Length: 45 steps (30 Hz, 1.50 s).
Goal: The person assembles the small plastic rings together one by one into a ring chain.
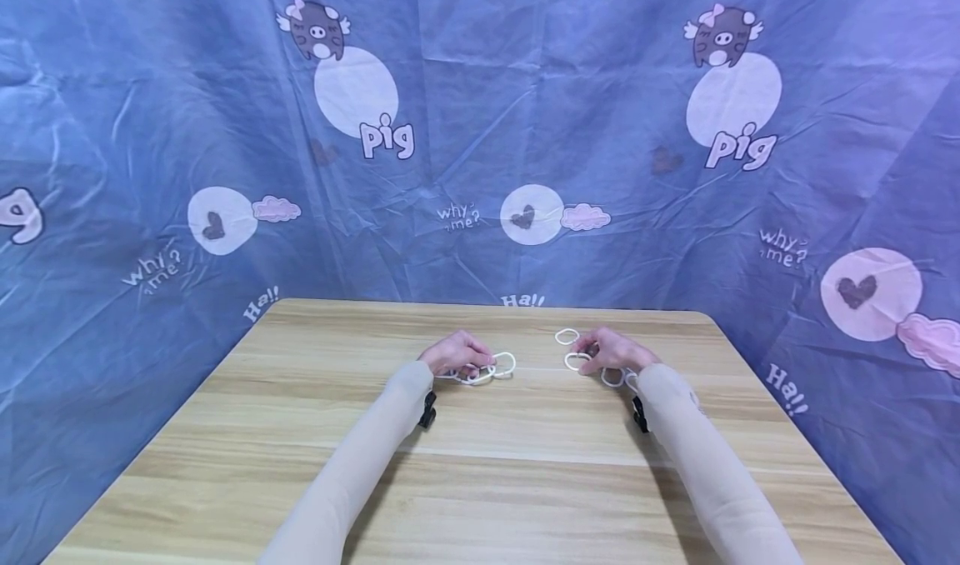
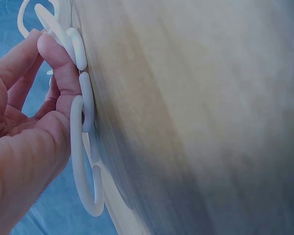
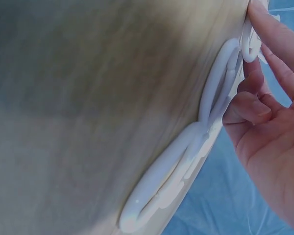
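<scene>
Toward the back of the table, my left hand pinches a white chain link between thumb and fingers. This link is joined to further white links, which run under the hand and beside the thumb, partly hidden. To the right, my right hand holds the edges of a separate white link between its fingers, low at the tabletop. Two more loose links lie close by: one white link beyond the fingertips, and another link beneath the palm. In the right wrist view, a link lies nearest the wrist.
The wooden table has rounded far corners. A blue printed curtain hangs behind its far edge and along both sides. A black strap piece is on the left wrist, and a similar black piece is on the right.
</scene>
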### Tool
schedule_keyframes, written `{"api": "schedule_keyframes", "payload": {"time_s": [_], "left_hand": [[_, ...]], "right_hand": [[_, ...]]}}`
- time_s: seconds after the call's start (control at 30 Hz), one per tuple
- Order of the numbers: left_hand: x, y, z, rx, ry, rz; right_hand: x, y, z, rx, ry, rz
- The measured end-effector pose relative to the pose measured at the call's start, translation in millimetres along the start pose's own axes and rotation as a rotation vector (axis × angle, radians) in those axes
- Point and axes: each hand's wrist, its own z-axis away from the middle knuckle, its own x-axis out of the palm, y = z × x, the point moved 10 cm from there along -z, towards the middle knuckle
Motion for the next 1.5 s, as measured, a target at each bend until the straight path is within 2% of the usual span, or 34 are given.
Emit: {"api": "schedule_keyframes", "payload": {"time_s": [0.33,0.57,0.67,0.8,0.9,1.03,1.3,1.5], "left_hand": [[2.3,2.0,-0.5,0.007,-0.001,-0.010],[3.9,5.3,-2.5,0.007,-0.005,-0.009],[4.1,7.6,-3.2,0.007,-0.006,-0.016],[3.9,9.1,-2.5,0.009,-0.004,-0.028],[3.1,8.9,-0.1,0.017,0.003,-0.037],[1.1,6.5,4.9,0.027,0.011,-0.042],[-0.2,2.3,8.2,0.041,0.015,-0.026],[2.6,4.0,5.9,0.037,0.015,-0.002]], "right_hand": [[5.9,-2.3,0.2,-0.009,-0.018,-0.082],[4.1,-3.3,-0.7,0.019,0.019,-0.057],[5.5,-4.0,-2.1,0.056,0.024,-0.103],[12.3,-9.5,-5.5,0.072,0.013,-0.224],[19.8,-18.4,-9.8,0.033,-0.010,-0.262],[30.4,-32.6,-16.7,-0.011,-0.050,-0.242],[52.6,-56.5,-25.3,-0.018,-0.186,-0.241],[64.2,-63.8,-24.9,0.009,-0.232,-0.259]]}}
